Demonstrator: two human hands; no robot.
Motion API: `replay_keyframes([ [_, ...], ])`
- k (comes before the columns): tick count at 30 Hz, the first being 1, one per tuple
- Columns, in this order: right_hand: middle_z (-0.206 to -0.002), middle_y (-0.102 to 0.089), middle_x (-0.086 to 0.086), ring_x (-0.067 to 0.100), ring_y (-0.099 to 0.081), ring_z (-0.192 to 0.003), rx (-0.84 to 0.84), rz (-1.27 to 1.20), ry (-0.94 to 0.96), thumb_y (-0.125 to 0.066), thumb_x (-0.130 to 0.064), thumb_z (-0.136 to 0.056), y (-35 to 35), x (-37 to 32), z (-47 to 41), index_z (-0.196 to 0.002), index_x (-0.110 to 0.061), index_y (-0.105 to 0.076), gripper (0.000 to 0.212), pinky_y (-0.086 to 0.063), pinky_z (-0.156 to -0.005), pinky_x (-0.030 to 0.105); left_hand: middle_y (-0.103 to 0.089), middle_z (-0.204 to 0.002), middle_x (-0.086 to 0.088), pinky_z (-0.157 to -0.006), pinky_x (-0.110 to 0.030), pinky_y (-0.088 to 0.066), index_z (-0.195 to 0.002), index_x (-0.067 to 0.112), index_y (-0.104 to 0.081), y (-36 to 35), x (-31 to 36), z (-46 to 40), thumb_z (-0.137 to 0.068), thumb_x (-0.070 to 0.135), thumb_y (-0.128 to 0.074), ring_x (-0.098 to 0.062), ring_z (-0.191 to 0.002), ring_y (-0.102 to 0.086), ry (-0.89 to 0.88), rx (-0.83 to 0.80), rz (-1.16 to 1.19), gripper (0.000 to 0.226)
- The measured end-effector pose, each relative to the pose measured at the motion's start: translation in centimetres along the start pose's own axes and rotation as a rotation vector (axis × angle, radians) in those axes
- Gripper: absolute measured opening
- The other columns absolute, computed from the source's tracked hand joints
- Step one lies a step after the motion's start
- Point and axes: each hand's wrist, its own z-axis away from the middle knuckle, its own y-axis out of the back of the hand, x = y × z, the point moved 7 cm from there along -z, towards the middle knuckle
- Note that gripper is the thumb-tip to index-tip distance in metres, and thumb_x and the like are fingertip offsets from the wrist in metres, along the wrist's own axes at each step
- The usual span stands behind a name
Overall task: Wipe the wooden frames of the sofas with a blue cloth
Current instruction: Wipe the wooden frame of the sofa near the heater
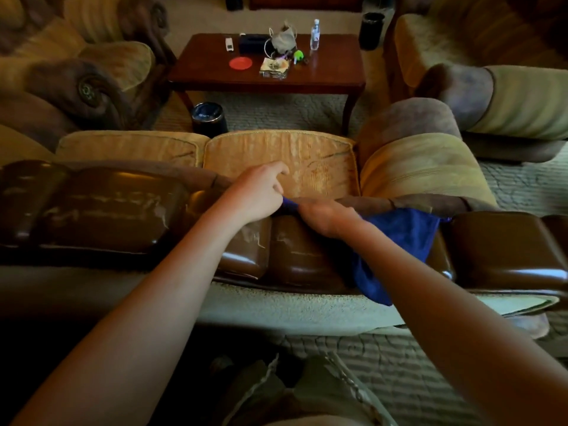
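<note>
While both bare arms reached over it from behind, the glossy brown wooden frame (123,210) along the sofa's back served as the landmark for this entry.

One blue cloth (402,232): draped over the frame right of centre, one end hanging down its near face, the other end bunched on top. Much of it lay hidden under the right forearm.

Two hands. Left hand (258,195): on top of the frame, thumb and curled fingers pinching the cloth's left corner, index finger extended beyond the frame. Right hand (325,218): palm down on the cloth atop the frame, just right of the left hand; its fingertips were concealed, so the grip could not be told.

Two seat cushions (276,161) beyond the frame, the left one partly hidden.

One coffee table (332,75) farther beyond the frame, carrying one water bottle (314,34), one red disc (240,63) and small clutter too blurred to identify.

Two dark bins: one (209,118) between frame and table, one (371,30) beyond the table's right end.

Other sofas, cut off by the picture edges.
</note>
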Motion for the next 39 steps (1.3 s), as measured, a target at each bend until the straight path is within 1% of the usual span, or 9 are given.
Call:
replay_keyframes([
  [3, -0.112, -0.064, 0.011, 0.033, -0.059, -0.103, 0.291, 0.087, -0.040, -0.026, -0.034, -0.099, 0.8, 0.3, 3.8, -0.100, -0.015, -0.062, 0.041, -0.041, -0.081, 0.040, -0.063, -0.101, 0.003, -0.085, -0.028, -0.048, -0.131, 0.020, -0.050, -0.1, 0.0, -0.1, -0.086, -0.001, -0.045, -0.015, -0.097, -0.059, -0.014, -0.019, 0.040, 0.050],
  [6, -0.108, -0.065, 0.012, 0.034, -0.059, -0.101, 0.457, -0.031, 0.101, -0.031, -0.031, -0.099, 0.9, -4.1, 5.5, -0.097, -0.013, -0.062, 0.036, -0.042, -0.082, 0.039, -0.065, -0.100, 0.001, -0.090, -0.031, -0.049, -0.129, 0.020, -0.051, 0.0, 0.1, -0.3, -0.085, -0.002, -0.042, -0.016, -0.098, -0.060, -0.019, -0.014, 0.074, 0.050],
  [13, -0.141, -0.046, 0.008, 0.032, -0.045, -0.126, -0.050, -0.150, -0.102, -0.024, -0.062, -0.089, -0.6, -0.2, -2.1, -0.134, -0.023, -0.048, 0.065, -0.033, -0.105, 0.050, -0.067, -0.100, 0.004, -0.086, -0.027, -0.046, -0.127, 0.021, -0.052, 0.3, -0.2, -0.3, -0.090, 0.001, -0.041, -0.014, -0.100, -0.060, -0.002, 0.017, 0.134, 0.043],
  [17, -0.114, -0.064, 0.011, 0.032, -0.059, -0.103, 0.282, 0.202, -0.156, -0.026, -0.036, -0.097, 1.2, 2.3, 2.9, -0.109, -0.015, -0.062, 0.043, -0.038, -0.078, 0.037, -0.066, -0.102, 0.002, -0.075, -0.021, -0.039, -0.128, 0.020, -0.051, 0.2, -0.3, -0.3, -0.090, 0.001, -0.041, -0.014, -0.097, -0.059, -0.011, 0.043, 0.105, 0.044],
  [21, -0.099, -0.069, 0.009, 0.032, -0.060, -0.094, 0.582, -0.026, 0.105, -0.023, -0.032, -0.088, 0.3, -3.8, 6.7, -0.091, -0.012, -0.064, 0.046, -0.038, -0.083, 0.038, -0.066, -0.105, -0.003, -0.082, -0.023, -0.040, -0.126, 0.017, -0.054, 0.1, -0.3, -0.5, -0.088, 0.001, -0.041, -0.018, -0.100, -0.059, -0.016, 0.064, 0.088, 0.043],
  [27, -0.108, -0.065, 0.011, 0.033, -0.060, -0.102, 0.358, -0.007, -0.017, -0.026, -0.035, -0.100, 0.3, -3.7, 3.0, -0.102, -0.016, -0.061, 0.040, -0.040, -0.083, 0.039, -0.067, -0.103, -0.001, -0.089, -0.025, -0.043, -0.125, 0.017, -0.054, 0.3, -0.2, -0.3, -0.088, 0.001, -0.042, -0.015, -0.101, -0.059, -0.017, 0.068, 0.098, 0.042],
  [32, -0.136, -0.054, 0.005, 0.024, -0.048, -0.128, 0.685, 0.063, 0.062, -0.027, -0.037, -0.095, -3.7, -4.3, 10.0, -0.128, -0.013, -0.056, 0.050, -0.038, -0.103, 0.043, -0.066, -0.104, 0.000, -0.082, -0.020, -0.037, -0.126, 0.016, -0.054, 0.2, -0.1, -0.1, -0.090, 0.003, -0.044, -0.013, -0.099, -0.058, -0.038, 0.086, 0.071, 0.040],
  [37, -0.145, -0.044, 0.001, 0.019, -0.038, -0.136, 0.661, 0.043, 0.119, -0.025, -0.039, -0.095, -3.8, -5.0, 9.9, -0.135, -0.015, -0.049, 0.052, -0.033, -0.107, 0.044, -0.066, -0.107, -0.003, -0.083, -0.021, -0.039, -0.124, 0.015, -0.055, 0.2, 0.2, 0.1, -0.088, 0.000, -0.041, -0.015, -0.101, -0.058, -0.042, 0.082, 0.058, 0.041],
  [39, -0.141, -0.048, 0.001, 0.019, -0.040, -0.133, 0.490, 0.007, 0.073, -0.024, -0.037, -0.098, -1.9, -4.2, 5.3, -0.131, -0.019, -0.049, 0.045, -0.025, -0.108, 0.047, -0.066, -0.109, -0.004, -0.084, -0.022, -0.041, -0.123, 0.014, -0.056, 0.4, 0.2, 0.3, -0.087, -0.002, -0.041, -0.017, -0.103, -0.058, -0.039, 0.091, 0.059, 0.042],
])
